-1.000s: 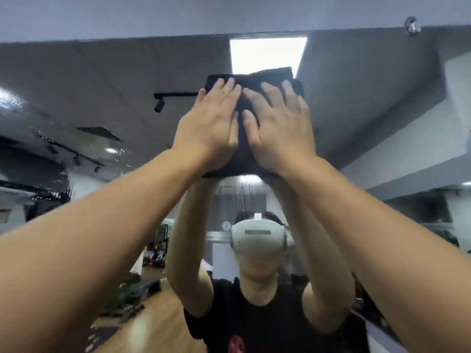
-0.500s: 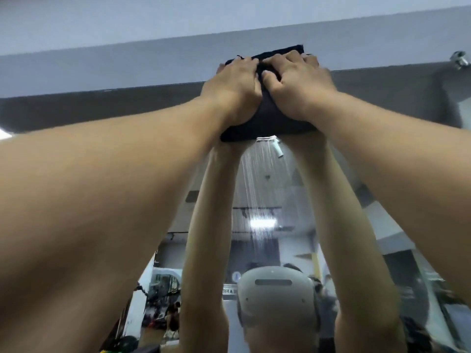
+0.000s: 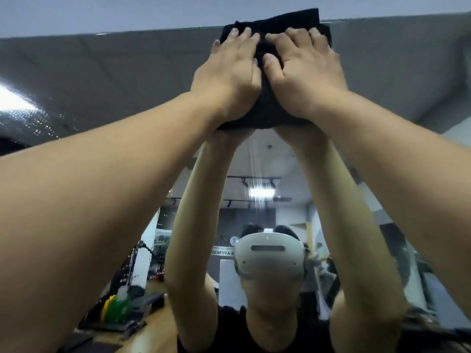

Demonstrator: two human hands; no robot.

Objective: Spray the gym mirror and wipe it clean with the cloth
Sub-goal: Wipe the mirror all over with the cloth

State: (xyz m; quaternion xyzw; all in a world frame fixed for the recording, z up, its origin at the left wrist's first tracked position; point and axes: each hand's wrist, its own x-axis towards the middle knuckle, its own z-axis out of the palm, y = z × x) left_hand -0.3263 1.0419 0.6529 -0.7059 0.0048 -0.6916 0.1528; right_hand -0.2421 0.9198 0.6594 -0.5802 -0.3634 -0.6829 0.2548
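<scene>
Head view: both arms are reaching up, the left hand (image 3: 230, 72) and right hand (image 3: 304, 72) lying side by side, thumbs nearly touching, palms flat and fingers spread over a folded black cloth (image 3: 270, 108) — pressing it, not pinching it. The cloth is sitting against the mirror (image 3: 127, 72) at its top edge, its upper border poking past the edge onto the pale wall (image 3: 127, 11) above. Droplets (image 3: 33, 123) are clinging to the glass at far left; thin wet streaks (image 3: 257, 174) are running down below the cloth. Reflection is showing the person's raised arms and a white headset (image 3: 269, 256).
</scene>
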